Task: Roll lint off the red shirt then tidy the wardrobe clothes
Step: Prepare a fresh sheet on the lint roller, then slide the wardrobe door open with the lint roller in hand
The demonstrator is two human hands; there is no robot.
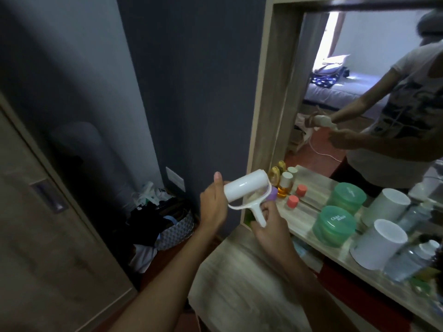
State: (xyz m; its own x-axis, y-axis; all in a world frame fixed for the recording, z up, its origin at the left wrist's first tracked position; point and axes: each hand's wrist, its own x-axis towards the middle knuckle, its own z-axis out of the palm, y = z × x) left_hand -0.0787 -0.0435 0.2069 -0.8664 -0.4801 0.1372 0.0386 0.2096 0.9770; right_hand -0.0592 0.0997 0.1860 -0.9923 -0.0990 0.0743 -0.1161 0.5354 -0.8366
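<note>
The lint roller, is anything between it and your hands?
No. Both hands are already on the lint roller: the left hand touches the white roll's end, the right hand grips the handle. The red shirt isn't visible.

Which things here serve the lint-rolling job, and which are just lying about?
Job: lint roller, left hand on its roll, right hand on its handle.

Lying about: green tub, white jar, pink-capped bottle, laundry basket.
</note>
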